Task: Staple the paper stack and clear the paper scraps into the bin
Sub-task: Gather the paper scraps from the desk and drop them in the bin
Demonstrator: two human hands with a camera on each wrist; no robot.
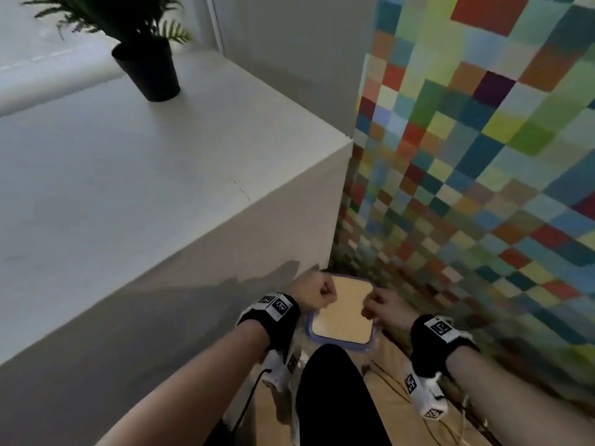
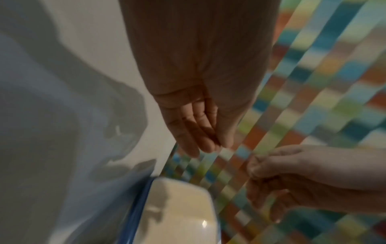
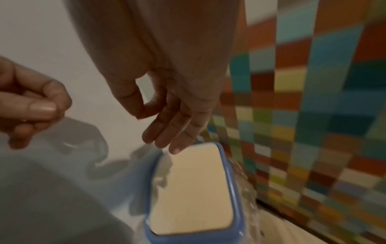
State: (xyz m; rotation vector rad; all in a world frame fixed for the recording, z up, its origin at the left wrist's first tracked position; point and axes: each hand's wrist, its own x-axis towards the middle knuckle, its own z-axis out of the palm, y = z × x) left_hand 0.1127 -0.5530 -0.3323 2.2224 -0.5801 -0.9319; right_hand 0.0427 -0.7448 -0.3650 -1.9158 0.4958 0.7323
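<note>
A bin with a blue rim (image 1: 308, 326) (image 2: 136, 213) (image 3: 230, 189) and a cream inside stands on the floor between a white cabinet and a tiled wall. Both hands hover over it. My left hand (image 1: 317, 294) (image 2: 208, 145) (image 3: 37, 109) is over the bin's left edge, fingers curled with the thumb on top; no paper shows in it. My right hand (image 1: 373, 305) (image 3: 165, 140) (image 2: 271, 178) is over the right edge, thumb tip touching the index tip, the other fingers straight and pointing down. Whitish paper scraps (image 3: 164, 166) show at the bin's left inner wall. No paper stack or stapler is in view.
The white cabinet (image 1: 161, 188) fills the left, with a potted plant (image 1: 151, 72) at its far end. A wall of coloured squares (image 1: 483, 156) closes the right. My black-clad leg (image 1: 335, 397) stands just before the bin, with thin cables (image 1: 386, 378) on the wooden floor.
</note>
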